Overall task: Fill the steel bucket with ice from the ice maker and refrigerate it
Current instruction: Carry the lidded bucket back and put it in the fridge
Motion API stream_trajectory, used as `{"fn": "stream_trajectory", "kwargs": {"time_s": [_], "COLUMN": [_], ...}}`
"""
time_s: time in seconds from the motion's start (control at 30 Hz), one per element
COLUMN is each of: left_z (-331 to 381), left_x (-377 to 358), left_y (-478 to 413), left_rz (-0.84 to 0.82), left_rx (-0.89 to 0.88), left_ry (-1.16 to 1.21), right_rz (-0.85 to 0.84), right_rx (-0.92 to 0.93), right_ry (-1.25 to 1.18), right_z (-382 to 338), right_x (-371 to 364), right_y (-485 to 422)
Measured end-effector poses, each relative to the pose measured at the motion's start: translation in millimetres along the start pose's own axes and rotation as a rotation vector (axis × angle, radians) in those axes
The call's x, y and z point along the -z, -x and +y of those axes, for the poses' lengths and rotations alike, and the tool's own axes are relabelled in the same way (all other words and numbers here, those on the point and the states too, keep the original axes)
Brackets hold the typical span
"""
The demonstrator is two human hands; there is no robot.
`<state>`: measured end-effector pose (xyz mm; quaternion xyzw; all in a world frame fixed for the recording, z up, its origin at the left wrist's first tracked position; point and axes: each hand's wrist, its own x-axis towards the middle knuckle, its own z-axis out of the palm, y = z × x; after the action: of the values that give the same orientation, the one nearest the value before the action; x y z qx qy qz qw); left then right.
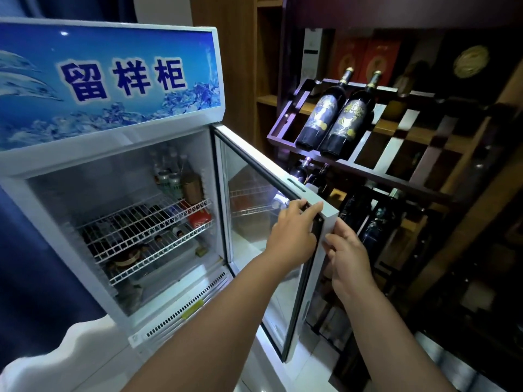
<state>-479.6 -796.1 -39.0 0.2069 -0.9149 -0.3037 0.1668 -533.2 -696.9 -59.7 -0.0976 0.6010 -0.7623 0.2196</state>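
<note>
A white display fridge point(119, 137) with a blue sign on top stands at the left. Its glass door point(254, 193) hangs wide open toward me. My left hand point(294, 230) grips the door's free edge near the top corner, fingers curled over the inner seal. My right hand point(346, 256) holds the same edge from the outer side, fingers wrapped on the white frame. Inside, wire shelves point(147, 222) carry cans, jars and small boxes. No steel bucket or ice maker shows in this view.
A dark wooden wine rack point(396, 154) fills the right side, close behind the open door, with two bottles point(336, 114) lying on its top tier and more below. A dark blue curtain point(34, 264) hangs at the left. The floor is pale tile.
</note>
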Motion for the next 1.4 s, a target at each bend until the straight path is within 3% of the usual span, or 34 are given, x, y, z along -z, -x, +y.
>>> {"fn": "stream_trajectory", "kwargs": {"time_s": [0.2,0.47,0.8,1.1,1.4], "left_z": [3,-13,-85,-139,-178], "left_x": [-9,-5,53,134,226], "left_y": [-6,28,117,243,387], "left_rz": [-0.038,0.223,0.436,0.729,0.972], "left_rx": [0.019,0.097,0.402,0.576,0.695], "left_ry": [0.215,0.462,0.544,0.506,0.449], "right_rz": [0.089,0.146,-0.233,-0.563,-0.753], "right_rx": [0.012,0.329,0.187,0.067,-0.071], "right_ry": [0.034,0.075,0.051,0.075,0.104], "right_z": [-5,-19,25,73,114], "right_x": [10,-5,-100,-204,-306], "right_y": [-8,17,63,145,268]}}
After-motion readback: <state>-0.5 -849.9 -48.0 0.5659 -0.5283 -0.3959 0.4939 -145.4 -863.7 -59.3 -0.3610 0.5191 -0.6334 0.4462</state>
